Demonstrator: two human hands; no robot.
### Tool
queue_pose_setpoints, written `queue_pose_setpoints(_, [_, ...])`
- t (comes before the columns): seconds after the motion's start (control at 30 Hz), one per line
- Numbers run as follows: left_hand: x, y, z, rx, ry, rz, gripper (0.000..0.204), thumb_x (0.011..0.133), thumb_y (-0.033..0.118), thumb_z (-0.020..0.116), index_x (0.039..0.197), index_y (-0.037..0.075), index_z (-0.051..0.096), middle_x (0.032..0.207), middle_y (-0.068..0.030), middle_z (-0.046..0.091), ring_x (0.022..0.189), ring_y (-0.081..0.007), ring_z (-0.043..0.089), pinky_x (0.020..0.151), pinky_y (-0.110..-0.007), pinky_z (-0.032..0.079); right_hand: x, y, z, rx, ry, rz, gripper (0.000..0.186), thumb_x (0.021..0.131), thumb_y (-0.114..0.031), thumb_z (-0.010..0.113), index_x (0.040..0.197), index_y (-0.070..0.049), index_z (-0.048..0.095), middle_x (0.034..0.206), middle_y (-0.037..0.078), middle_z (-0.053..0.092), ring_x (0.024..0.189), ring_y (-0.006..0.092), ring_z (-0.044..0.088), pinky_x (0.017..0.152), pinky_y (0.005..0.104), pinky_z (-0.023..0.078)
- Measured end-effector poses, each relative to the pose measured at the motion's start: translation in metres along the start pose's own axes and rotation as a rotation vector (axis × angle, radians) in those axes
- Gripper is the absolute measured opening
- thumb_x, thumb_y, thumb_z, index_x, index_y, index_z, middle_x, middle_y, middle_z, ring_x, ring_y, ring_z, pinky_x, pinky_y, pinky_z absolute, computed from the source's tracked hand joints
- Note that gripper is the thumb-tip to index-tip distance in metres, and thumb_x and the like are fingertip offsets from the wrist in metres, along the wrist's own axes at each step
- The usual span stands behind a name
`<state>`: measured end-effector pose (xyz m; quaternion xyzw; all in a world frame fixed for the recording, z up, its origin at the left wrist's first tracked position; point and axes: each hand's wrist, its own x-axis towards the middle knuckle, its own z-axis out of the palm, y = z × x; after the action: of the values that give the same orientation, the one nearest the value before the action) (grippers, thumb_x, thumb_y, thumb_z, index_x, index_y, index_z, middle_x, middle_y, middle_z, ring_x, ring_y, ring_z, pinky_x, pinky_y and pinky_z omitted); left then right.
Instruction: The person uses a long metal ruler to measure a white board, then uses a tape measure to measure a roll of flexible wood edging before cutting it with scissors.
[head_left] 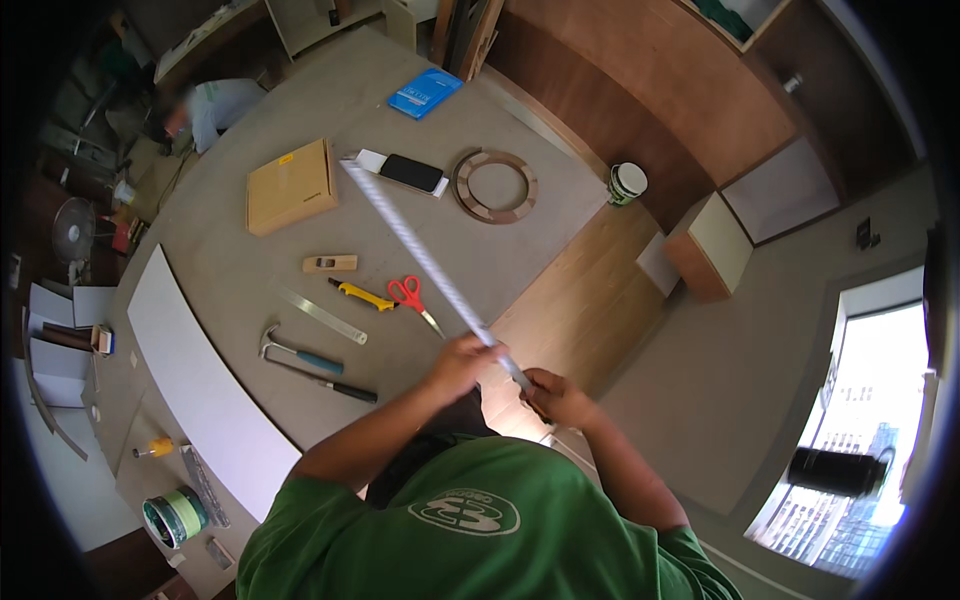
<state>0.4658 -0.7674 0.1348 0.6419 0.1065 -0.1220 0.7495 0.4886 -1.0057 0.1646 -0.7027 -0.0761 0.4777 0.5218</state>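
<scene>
A long, narrow silvery-white strip (pixel 425 258) runs slantwise from my hands over the table (pixel 400 245), its far end by the phone (pixel 412 173). My left hand (pixel 462 366) is closed around its lower part. The fingers of my right hand (pixel 560 398) close on the strip's near end, where something small and dark partly shows beneath them. Left of the strip lie red-handled scissors (pixel 406 292), a yellow utility knife (pixel 363 295), a steel ruler (pixel 325 318) and a claw hammer (pixel 308 357) with a blue grip. A black-handled tool (pixel 345 389) rests beside the hammer.
Farther off are a small wooden plane (pixel 330 263), a cardboard box (pixel 290 188), a wooden ring (pixel 463 190) and a blue packet (pixel 425 93). A curved white board (pixel 210 370) and a green-banded tub (pixel 175 517) lie left. Another person (pixel 220 108) bends beyond the table.
</scene>
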Motion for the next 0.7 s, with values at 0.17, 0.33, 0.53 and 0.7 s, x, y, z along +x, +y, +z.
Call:
queue_pose_setpoints(0.17, [0.067, 0.005, 0.031, -0.144, -0.251, 0.068, 0.027, 0.091, 0.009, 0.068, 0.116, 0.001, 0.061, 0.094, -0.0022, 0.064, 0.087, -0.0106, 0.061, 0.078, -0.026, 0.050, 0.041, -0.057, -0.052, 0.047, 0.146, 0.059, 0.019, 0.098, -0.021, 0.055, 0.104, -0.005, 0.064, 0.075, 0.001, 0.059, 0.067, 0.0085, 0.054, 0.061, 0.0248, 0.045])
queue_pose_setpoints(0.33, [0.183, 0.002, -0.049, 0.350, 0.097, -0.046, 0.026, 0.091, 0.023, 0.068, 0.110, 0.006, 0.066, 0.091, -0.0043, 0.068, 0.087, -0.0098, 0.063, 0.078, -0.027, 0.051, 0.052, -0.046, -0.131, 0.103, 0.261, 0.136, 0.020, 0.099, -0.020, 0.055, 0.094, -0.002, 0.063, 0.081, 0.006, 0.064, 0.075, 0.0134, 0.060, 0.071, 0.0271, 0.048])
queue_pose_setpoints(0.53, [0.318, -0.026, -0.102, 0.410, 0.640, -0.069, 0.031, 0.092, 0.032, 0.058, 0.101, 0.003, 0.066, 0.089, -0.0171, 0.070, 0.085, -0.0340, 0.066, 0.076, -0.040, 0.052, 0.092, -0.034, -0.208, 0.188, 0.255, 0.268, 0.020, 0.100, -0.017, 0.052, 0.089, -0.004, 0.062, 0.078, 0.005, 0.062, 0.072, 0.0124, 0.059, 0.069, 0.0263, 0.047])
queue_pose_setpoints(0.7, [0.365, -0.033, -0.109, 0.494, 0.783, -0.336, 0.035, 0.094, 0.034, 0.055, 0.108, 0.002, 0.063, 0.103, -0.0210, 0.068, 0.100, -0.0390, 0.065, 0.084, -0.045, 0.050, 0.121, -0.045, -0.263, -0.069, 0.140, 0.225, 0.021, 0.100, -0.018, 0.052, 0.086, -0.005, 0.062, 0.074, 0.001, 0.060, 0.062, 0.0080, 0.050, 0.056, 0.0240, 0.041])
